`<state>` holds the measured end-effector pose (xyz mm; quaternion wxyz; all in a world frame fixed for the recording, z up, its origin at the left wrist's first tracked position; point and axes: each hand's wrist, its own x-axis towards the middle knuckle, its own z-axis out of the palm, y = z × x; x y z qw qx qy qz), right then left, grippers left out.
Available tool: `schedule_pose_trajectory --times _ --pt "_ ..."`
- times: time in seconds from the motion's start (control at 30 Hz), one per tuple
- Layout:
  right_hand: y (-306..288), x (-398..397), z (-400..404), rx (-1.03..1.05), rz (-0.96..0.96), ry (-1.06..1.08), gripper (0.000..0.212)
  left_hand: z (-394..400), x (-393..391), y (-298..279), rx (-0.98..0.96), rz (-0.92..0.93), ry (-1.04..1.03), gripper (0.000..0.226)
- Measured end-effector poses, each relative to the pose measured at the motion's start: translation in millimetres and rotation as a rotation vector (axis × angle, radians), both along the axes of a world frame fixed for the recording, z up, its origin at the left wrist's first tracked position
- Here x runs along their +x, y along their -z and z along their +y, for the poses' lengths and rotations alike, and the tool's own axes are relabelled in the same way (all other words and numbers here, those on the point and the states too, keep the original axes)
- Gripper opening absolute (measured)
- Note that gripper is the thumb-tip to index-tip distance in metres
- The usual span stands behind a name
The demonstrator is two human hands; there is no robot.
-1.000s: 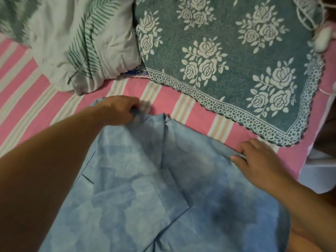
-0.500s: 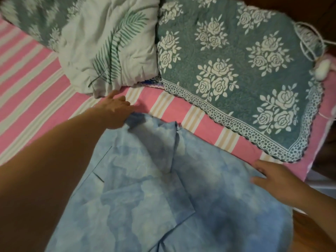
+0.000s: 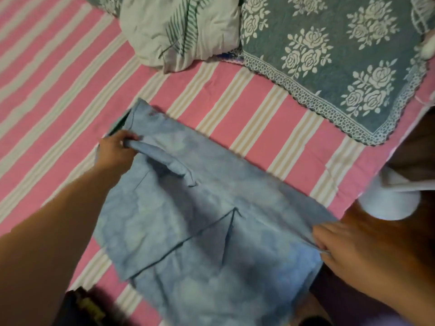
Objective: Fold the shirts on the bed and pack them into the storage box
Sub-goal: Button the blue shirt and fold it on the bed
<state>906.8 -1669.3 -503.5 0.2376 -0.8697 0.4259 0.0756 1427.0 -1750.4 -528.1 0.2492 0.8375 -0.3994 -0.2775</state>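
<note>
A light blue mottled shirt [image 3: 202, 231] lies spread on the pink striped bed sheet [image 3: 270, 114], partly folded, with a rolled fold of cloth near its upper left. My left hand [image 3: 115, 151] grips that rolled fold at the shirt's far left corner. My right hand [image 3: 348, 245] pinches the shirt's right edge near the side of the bed. No storage box can be made out.
A white pillow with green leaf print [image 3: 181, 31] and a teal blanket with white roses [image 3: 329, 55] lie at the head of the bed. A white rounded object [image 3: 395, 198] sits past the bed's right edge. A dark blurred object [image 3: 84, 307] is at the bottom left.
Both hands drew back toward me with the shirt. The left hand went from resting at the collar to gripping a rolled fold; the right hand took hold of the right edge.
</note>
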Motion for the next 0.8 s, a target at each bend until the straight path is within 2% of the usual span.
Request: schedule_pose_trajectory --times 0.07,0.1,0.17,0.23,0.3,0.4,0.5,0.57,0.63,0.73,0.8 --pt "35 7 28 0.019 0.002 -0.027 0.045 27 -1 15 0.064 0.448 -0.199 0.043" --pt "54 11 39 -0.003 -0.001 -0.023 0.044 35 -3 25 0.082 0.600 -0.277 0.044" --pt "82 21 56 -0.046 -0.020 0.030 0.038 35 -11 43 0.073 0.725 -0.366 0.042" --pt "93 29 62 -0.075 -0.011 0.081 0.026 28 -23 58 -0.018 0.752 -0.485 0.040" --pt "90 32 63 -0.069 -0.011 0.092 0.018 21 -27 70 -0.143 0.640 -0.566 0.047" --pt "75 34 75 -0.044 -0.074 0.026 0.013 15 -13 72 -0.230 0.317 -0.533 0.047" --pt "76 43 86 -0.022 -0.015 -0.060 0.019 9 -1 65 -0.106 0.036 -0.412 0.044" --pt "87 45 90 0.005 0.044 -0.089 0.028 13 -18 63 0.059 -0.292 -0.242 0.044" --pt "95 46 87 0.078 0.073 -0.105 0.046 19 -57 65 -0.002 -0.502 0.051 0.044" --pt "84 50 80 0.161 0.095 -0.119 0.053 34 -118 80 -0.027 -0.562 0.553 0.057" --pt "80 52 80 0.195 0.077 -0.143 0.055 43 -137 97 0.119 -0.556 0.622 0.063"
